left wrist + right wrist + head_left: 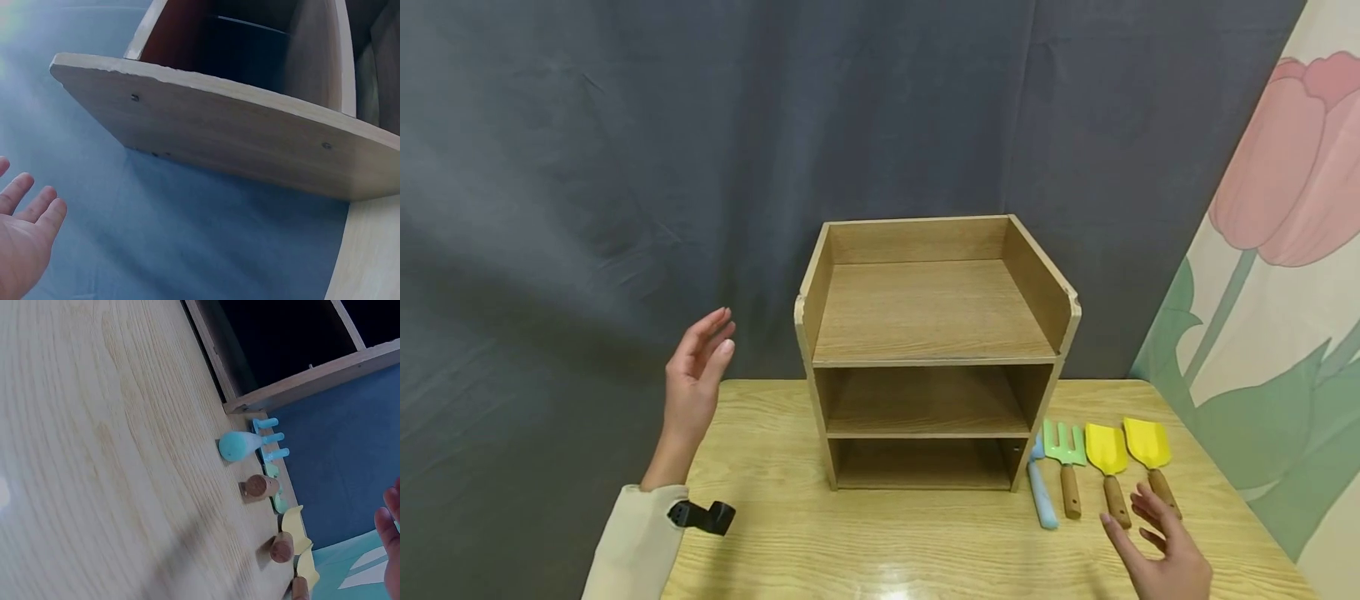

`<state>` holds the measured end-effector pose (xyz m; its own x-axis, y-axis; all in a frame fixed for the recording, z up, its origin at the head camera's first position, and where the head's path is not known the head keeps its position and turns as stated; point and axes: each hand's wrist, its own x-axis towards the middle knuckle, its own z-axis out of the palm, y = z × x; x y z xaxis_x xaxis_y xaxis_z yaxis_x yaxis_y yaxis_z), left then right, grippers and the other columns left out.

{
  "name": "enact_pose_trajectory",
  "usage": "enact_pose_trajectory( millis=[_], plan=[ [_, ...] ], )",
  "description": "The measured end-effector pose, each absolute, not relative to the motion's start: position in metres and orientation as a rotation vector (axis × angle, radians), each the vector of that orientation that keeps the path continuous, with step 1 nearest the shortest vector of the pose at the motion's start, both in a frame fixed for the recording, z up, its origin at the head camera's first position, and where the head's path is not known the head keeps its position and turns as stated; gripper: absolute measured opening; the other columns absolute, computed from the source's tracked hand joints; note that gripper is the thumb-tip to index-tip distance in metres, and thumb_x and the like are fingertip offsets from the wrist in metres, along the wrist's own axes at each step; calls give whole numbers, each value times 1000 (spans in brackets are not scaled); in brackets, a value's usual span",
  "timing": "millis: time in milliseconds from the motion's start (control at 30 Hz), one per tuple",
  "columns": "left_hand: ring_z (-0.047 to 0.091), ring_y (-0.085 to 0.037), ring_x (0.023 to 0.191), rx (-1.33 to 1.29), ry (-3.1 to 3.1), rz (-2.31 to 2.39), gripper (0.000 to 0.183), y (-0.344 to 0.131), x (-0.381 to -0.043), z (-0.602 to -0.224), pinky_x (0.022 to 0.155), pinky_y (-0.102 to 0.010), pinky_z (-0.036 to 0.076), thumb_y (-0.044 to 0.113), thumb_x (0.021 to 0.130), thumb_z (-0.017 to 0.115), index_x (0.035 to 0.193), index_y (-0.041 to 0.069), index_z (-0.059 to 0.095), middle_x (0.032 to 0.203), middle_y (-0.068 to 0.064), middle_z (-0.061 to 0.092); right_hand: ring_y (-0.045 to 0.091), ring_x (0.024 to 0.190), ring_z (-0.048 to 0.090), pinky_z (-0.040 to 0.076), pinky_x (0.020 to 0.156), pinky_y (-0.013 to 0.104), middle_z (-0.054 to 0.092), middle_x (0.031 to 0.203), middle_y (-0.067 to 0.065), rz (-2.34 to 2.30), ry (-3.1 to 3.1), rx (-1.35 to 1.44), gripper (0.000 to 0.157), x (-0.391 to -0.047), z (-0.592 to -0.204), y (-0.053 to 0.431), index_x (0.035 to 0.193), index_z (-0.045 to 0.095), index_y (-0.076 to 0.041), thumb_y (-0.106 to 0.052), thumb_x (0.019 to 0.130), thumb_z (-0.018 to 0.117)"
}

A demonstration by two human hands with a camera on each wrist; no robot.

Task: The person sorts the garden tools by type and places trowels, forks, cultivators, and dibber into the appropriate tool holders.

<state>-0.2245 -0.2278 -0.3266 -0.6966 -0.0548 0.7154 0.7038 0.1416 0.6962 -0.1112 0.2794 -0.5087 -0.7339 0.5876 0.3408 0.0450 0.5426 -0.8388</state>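
Note:
My left hand [694,379] is raised to the left of a wooden shelf unit [925,400], fingers relaxed and holding nothing. In the left wrist view its fingers [47,215] stand apart from the shelf's side panel [231,131]. My right hand [1168,550] hovers near the handles of two yellow toy shovels [1106,448] [1147,442], its fingers loosely bent with nothing between them. Beside the shovels lie a green toy fork [1064,444] with a wooden handle and a light blue rake [1042,496], its head partly hidden behind the shelf in the head view.
The shelf unit stands on a light wood table [880,542], with an open top tray and two compartments below. A dark grey-blue curtain [700,167] hangs behind. On the right is a wall panel painted with a pink tulip [1270,167]. A black strap device [702,517] sits on the left sleeve.

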Motion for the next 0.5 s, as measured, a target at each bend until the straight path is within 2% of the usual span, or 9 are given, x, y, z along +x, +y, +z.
enact_pose_trajectory(
  millis=[233,500],
  plan=[
    [51,-26,124,-610,-1832,-1620,39,-221,-231,-317,99,-24,40,-1,97,51,135,-8,49,134,-5,54,-17,89,44,37,67,2,63,118,21,1178,-2151,-476,57,-119,-518,265,130,60,-2,-13,78,82],
    [47,-23,128,-658,-1916,-1642,42,-208,-234,-313,101,-25,38,-3,96,52,138,-6,46,140,-12,48,-18,86,44,38,66,3,63,120,21,1189,-2219,-529,61,-121,-522,261,133,59,-5,-21,79,82]
  ],
)
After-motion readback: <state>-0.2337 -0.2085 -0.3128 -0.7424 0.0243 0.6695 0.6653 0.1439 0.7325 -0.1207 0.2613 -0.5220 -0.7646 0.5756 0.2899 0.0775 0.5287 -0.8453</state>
